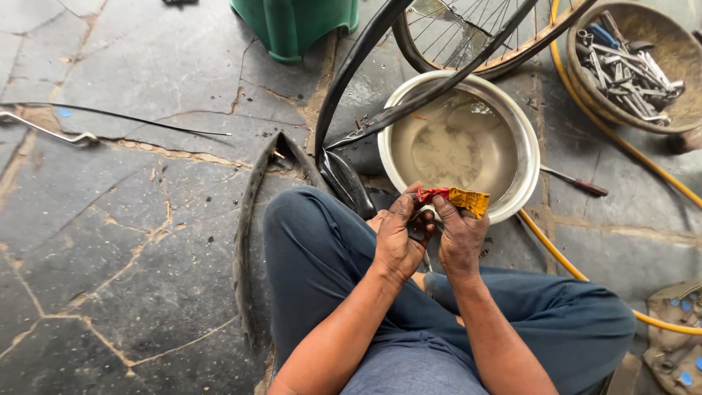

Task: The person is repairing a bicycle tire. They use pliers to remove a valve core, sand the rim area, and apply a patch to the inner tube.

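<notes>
I squat on a stone floor with both hands raised in front of my knees. My right hand (459,235) pinches a crumpled red and yellow tube (455,197), flattened and rolled at its far end. My left hand (398,235) is closed on a small dark piece (418,230), probably a rubber patch, held right under the tube's red end. The two hands touch each other. Just beyond them stands a white metal basin (528,170) of murky water.
A black inner tube (349,67) loops from the basin toward a spoked bicycle wheel (468,33). A black tyre (245,234) lies left of my knee. Also around: a green stool (292,25), a bowl of tools (629,62), a yellow hose (563,260), a screwdriver (578,183).
</notes>
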